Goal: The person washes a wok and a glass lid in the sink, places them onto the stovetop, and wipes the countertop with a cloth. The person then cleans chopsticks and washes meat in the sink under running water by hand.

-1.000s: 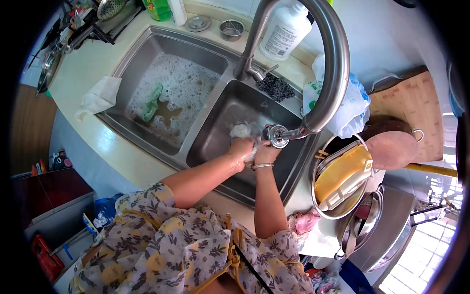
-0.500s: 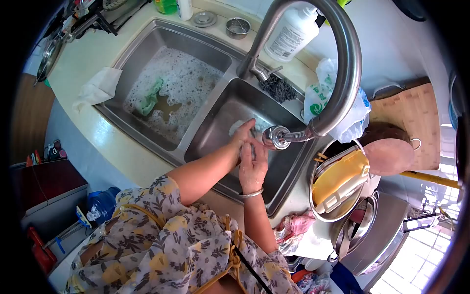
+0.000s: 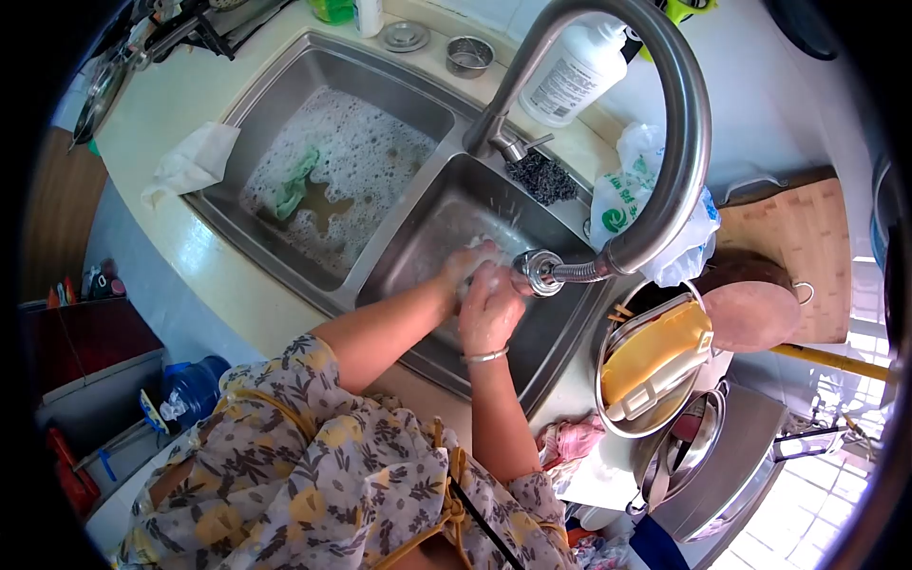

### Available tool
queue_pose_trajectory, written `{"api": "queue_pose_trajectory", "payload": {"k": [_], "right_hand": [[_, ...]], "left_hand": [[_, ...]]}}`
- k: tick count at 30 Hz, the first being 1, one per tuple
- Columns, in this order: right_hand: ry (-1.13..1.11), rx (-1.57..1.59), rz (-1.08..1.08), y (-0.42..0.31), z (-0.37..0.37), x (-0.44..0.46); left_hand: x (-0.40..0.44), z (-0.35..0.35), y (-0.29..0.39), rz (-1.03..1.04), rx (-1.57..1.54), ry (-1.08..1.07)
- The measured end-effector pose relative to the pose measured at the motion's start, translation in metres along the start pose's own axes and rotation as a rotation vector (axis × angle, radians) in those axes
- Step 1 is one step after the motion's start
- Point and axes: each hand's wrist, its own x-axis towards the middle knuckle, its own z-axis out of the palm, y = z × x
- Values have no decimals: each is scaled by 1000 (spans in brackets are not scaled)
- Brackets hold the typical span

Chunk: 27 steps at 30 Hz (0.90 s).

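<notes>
Both my hands are together in the right sink basin (image 3: 404, 275), beneath the faucet head (image 3: 539, 273). My left hand (image 3: 465, 263) is wet and partly smeared by motion, so its fingers are unclear. Close against it, my right hand (image 3: 491, 312), with a bracelet (image 3: 486, 355) at the wrist, has curled fingers. A pale, wet patch shows around the hands; whether it is an object, foam or water I cannot make out. The steel faucet (image 3: 698, 123) arches over from the back, and water splashes on the basin wall beyond my hands.
The left basin (image 3: 313, 66) holds sudsy water and a green cloth (image 3: 296, 182). A white cloth (image 3: 195, 163) hangs over the counter edge. Behind stand a white bottle (image 3: 573, 71) and a dark scrubber (image 3: 541, 178). Right are a plastic bag (image 3: 622, 204), a yellow container (image 3: 655, 356) and a cutting board (image 3: 798, 237).
My right hand's fingers have gone from stretched out to curled. My left hand has drawn slightly down and left, and splashes now show behind the hands. The view has shifted slightly.
</notes>
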Motion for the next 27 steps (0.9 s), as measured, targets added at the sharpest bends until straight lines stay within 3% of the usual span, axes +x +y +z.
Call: {"api": "queue_pose_trajectory", "payload": {"k": [2, 4, 5, 8, 10, 12, 14, 16, 18, 19, 20, 22, 23, 24, 26, 27], "right_hand": [[51, -40, -29, 23, 14, 12], [211, 382, 233, 64, 31, 19], [213, 382, 236, 75, 34, 16], [149, 149, 93, 104, 35, 19], [83, 847, 466, 105, 32, 25], [10, 1005, 545, 79, 16, 29], [91, 1300, 748, 25, -1, 37], [68, 1280, 729, 44, -1, 32], [-312, 1352, 521, 53, -7, 26], [-380, 1329, 511, 57, -9, 25], [-378, 1330, 511, 62, -7, 24], [-333, 905, 466, 62, -7, 25], [-156, 888, 399, 59, 1, 19], [-156, 890, 395, 60, 1, 21], [-47, 1026, 421, 64, 6, 21], [-42, 625, 269, 74, 7, 25]], "left_hand": [[-6, 7, 4, 24, -92, 29], [-23, 25, 9, 72, -129, -25], [-40, 33, 19, 90, 21, -17], [-26, 26, 13, 26, 1, 0], [-28, 25, 16, -3, 105, -15], [-38, 25, 24, -38, 218, -30], [-59, 32, 41, -131, 430, -199], [-63, 26, 40, -79, 337, -268], [-62, 19, 47, -197, 393, -467], [-61, 18, 49, -196, 401, -463], [-52, 14, 47, -197, 403, -463], [-41, 15, 44, -202, 641, -432], [-37, 17, 40, -217, 770, -364], [-52, 30, 47, -212, 772, -363], [-79, 49, 56, 176, 849, -218], [-63, 38, 43, 511, 1114, -264]]}}
